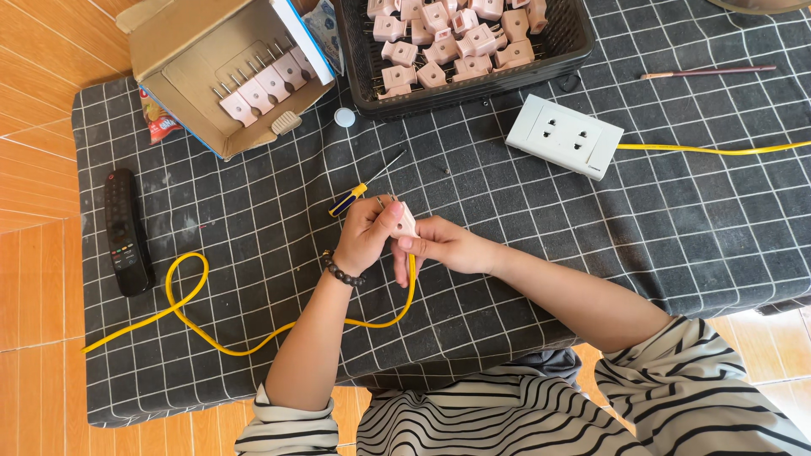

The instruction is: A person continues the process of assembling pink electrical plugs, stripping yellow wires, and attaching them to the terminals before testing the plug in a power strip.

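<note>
1. My striped sleeves sit nearest, at the bottom edge of the view, both forearms reaching up over the tabletop, which is covered in a dark cloth with a pale grid.
2. My left hand, with a beaded bracelet at the wrist, has its fingers curled and pinching a small pale pink plug from the left side.
3. My right hand meets it from the right, fingers pressed on the same plug; both hands hold it just above the cloth, near the middle of the tabletop.
4. A yellow cable runs down from the plug, bends under my hands, loops once to the left and trails off the cloth's left edge.
5. A screwdriver with a blue and yellow handle lies just beyond my left hand, its tip pointing up and right.
6. A black remote control lies at the left, well apart from my hands.
7. A white socket block lies up and right, a second yellow cable leaving it to the right.
8. A small white cap lies beside an open cardboard box holding a row of pink plugs with prongs up.
9. Farthest, a black basket is heaped with more pink plugs; a thin pencil-like stick lies to its right.
</note>
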